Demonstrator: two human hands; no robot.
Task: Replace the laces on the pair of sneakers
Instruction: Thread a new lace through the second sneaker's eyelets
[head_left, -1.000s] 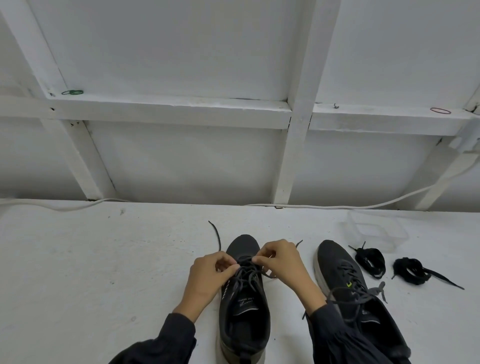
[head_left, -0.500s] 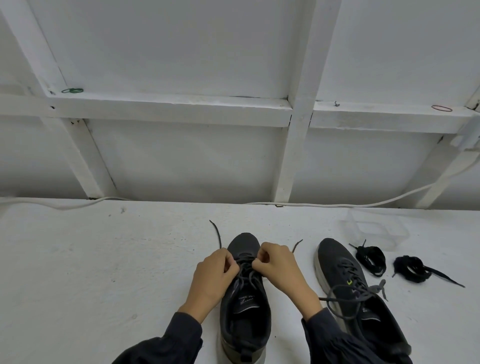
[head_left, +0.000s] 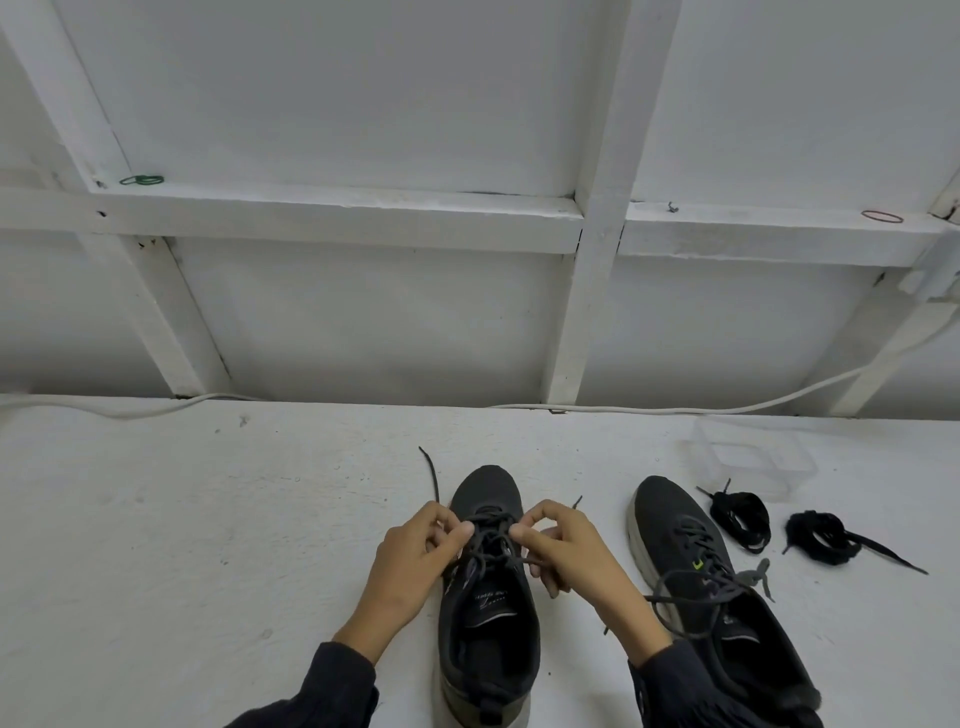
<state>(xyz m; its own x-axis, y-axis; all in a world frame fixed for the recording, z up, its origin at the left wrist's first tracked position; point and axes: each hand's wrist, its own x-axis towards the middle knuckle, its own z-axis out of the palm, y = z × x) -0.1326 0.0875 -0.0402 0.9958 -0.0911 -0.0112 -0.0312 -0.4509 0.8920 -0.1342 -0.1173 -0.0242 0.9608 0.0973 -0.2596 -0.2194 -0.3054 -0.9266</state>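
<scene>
dark grey mesh sneaker (head_left: 488, 613) with grey lace (head_left: 485, 545), second dark grey sneaker (head_left: 696, 571) with neon-yellow tab (head_left: 697, 565), two black coiled laces (head_left: 740, 517), white painted table (head_left: 208, 545), green rubber band (head_left: 141, 180), red rubber band (head_left: 882, 216)

The left hand (head_left: 415, 558) and the right hand (head_left: 563, 553), pressed together half a second ago, are now drawn slightly apart over the left sneaker (head_left: 485, 597). Fingertips are pinched on the grey lace (head_left: 491, 543) at either side, and more of its crossings are exposed between them.
</scene>
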